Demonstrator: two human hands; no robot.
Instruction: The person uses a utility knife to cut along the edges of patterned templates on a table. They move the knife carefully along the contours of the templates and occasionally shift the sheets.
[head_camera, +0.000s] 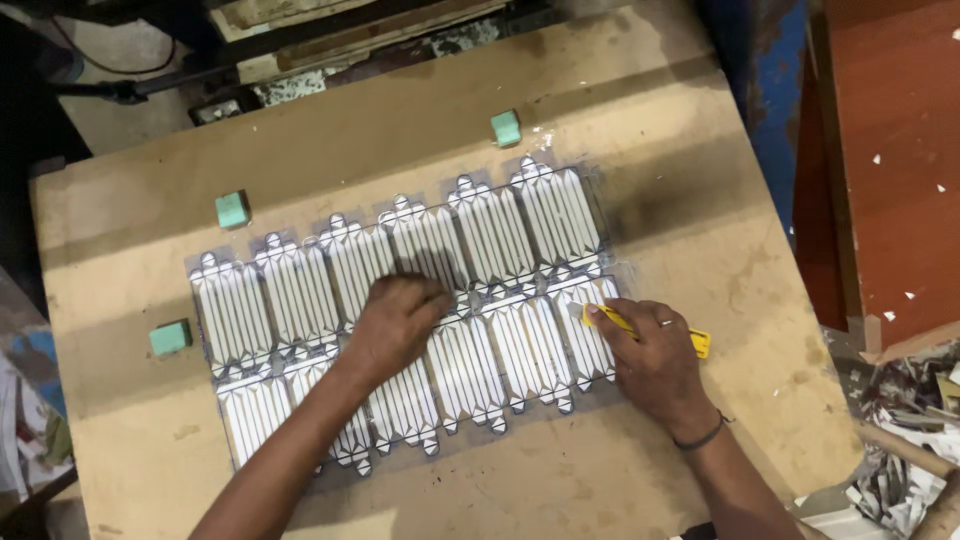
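Note:
A die-cut sheet of white, ribbed carton blanks lies in two rows across a tan board. My left hand presses flat on the middle of the sheet, fingers spread toward the upper row. At the sheet's right end my right hand grips a yellow utility knife. Its tip touches the rightmost blank of the lower row. A dark band circles my right wrist.
Three small green blocks sit on the board: one at the top, one upper left, one at the left. A red-brown surface stands to the right, with paper scraps heaped below it.

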